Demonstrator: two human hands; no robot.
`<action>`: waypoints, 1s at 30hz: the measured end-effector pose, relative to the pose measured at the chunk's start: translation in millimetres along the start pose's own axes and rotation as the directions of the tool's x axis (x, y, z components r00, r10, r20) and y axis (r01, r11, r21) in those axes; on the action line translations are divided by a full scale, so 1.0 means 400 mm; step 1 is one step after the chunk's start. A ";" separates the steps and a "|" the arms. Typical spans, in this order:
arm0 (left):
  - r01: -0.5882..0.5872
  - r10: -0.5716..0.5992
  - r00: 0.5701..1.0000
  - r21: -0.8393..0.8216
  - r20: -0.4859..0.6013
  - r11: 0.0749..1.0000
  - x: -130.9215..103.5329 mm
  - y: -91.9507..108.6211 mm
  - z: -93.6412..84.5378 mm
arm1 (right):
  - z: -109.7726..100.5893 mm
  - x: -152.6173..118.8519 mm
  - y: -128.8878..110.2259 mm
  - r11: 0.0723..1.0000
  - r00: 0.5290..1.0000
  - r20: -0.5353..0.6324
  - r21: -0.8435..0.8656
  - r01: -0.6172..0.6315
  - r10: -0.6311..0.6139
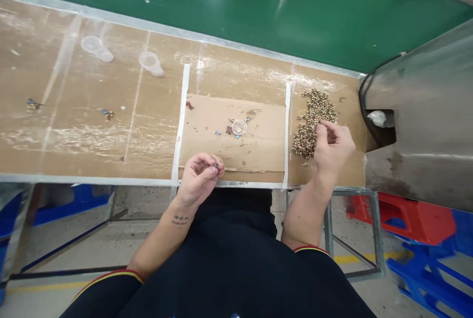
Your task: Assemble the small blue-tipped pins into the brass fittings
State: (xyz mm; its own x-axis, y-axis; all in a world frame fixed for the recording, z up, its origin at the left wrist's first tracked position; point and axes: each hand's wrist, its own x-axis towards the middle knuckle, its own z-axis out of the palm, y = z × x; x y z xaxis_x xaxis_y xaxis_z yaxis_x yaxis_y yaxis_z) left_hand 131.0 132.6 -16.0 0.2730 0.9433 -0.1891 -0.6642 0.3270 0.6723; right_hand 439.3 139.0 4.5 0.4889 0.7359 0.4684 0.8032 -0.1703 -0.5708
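Observation:
My left hand (pixel 199 176) is at the near edge of the cardboard-covered bench, its fingertips pinched on a small dark metal part (pixel 216 165). My right hand (pixel 331 146) rests on a heap of small brass-coloured parts (pixel 312 121) at the right end of the bench, fingers curled into the pile. Whether it grips one of them I cannot tell. A small clear plastic cup (pixel 239 127) stands on a loose cardboard sheet (pixel 258 145) between the two hands, with a few small blue and red bits beside it.
Two clear plastic cups (pixel 96 48) (pixel 151 63) lie tipped at the back left. A green conveyor belt (pixel 258 8) runs behind the bench. A grey metal housing (pixel 424 126) stands at the right. Red (pixel 414 217) and blue stools (pixel 436 273) are on the floor.

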 end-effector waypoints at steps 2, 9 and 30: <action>-0.001 0.001 1.000 0.003 0.006 1.000 0.004 -0.006 0.005 | -0.017 0.002 0.040 0.998 0.984 0.180 -0.065 0.002 0.010; 0.026 -0.023 0.999 0.072 -0.037 0.997 0.002 -0.001 0.016 | 0.020 0.037 0.075 0.979 0.935 0.355 -0.191 0.074 -0.002; -0.058 0.049 0.998 0.202 0.047 0.978 -0.009 -0.018 0.036 | 0.001 -0.155 -0.171 0.758 0.941 0.252 0.652 0.008 -0.226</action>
State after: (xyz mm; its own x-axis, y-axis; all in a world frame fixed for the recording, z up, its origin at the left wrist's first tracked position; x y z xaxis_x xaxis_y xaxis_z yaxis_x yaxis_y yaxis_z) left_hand 144.9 126.1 -9.7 0.2728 0.9544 -0.1216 -0.5242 0.2534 0.8130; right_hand 353.9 105.2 14.4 0.1925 0.8961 0.4000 0.3903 0.3041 -0.8690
